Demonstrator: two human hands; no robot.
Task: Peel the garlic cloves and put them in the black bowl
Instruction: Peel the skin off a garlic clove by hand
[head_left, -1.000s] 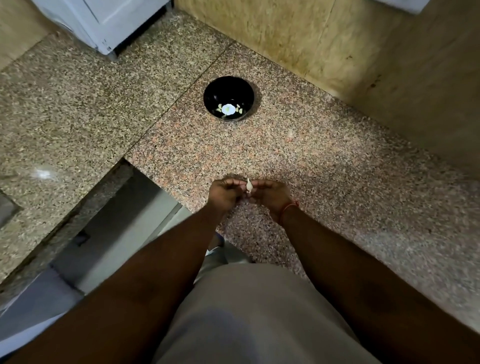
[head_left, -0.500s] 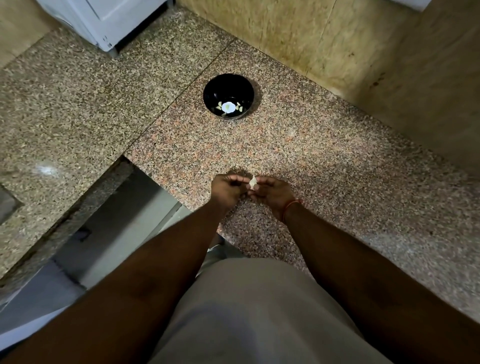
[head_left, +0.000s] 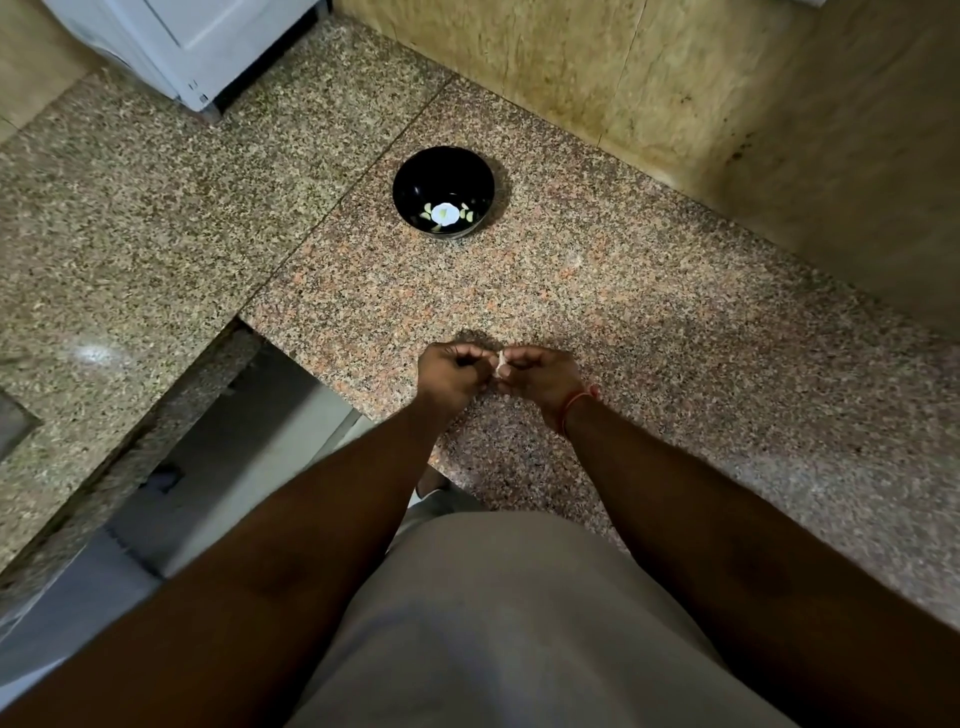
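Both hands, left hand (head_left: 453, 370) and right hand (head_left: 540, 375), pinch one garlic clove (head_left: 500, 362) (barely visible); slipping, it could miss the far black bowl (head_left: 443, 191).

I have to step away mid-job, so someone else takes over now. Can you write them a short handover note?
Left hand and right hand: both pinch one garlic clove between them, above the granite counter.
Black bowl: on the counter beyond the hands, with a few pale pieces, probably peeled cloves, at its bottom.
Done: those pieces in the bowl.
Left: finish peeling this clove and drop it in the bowl. No other cloves are in view.
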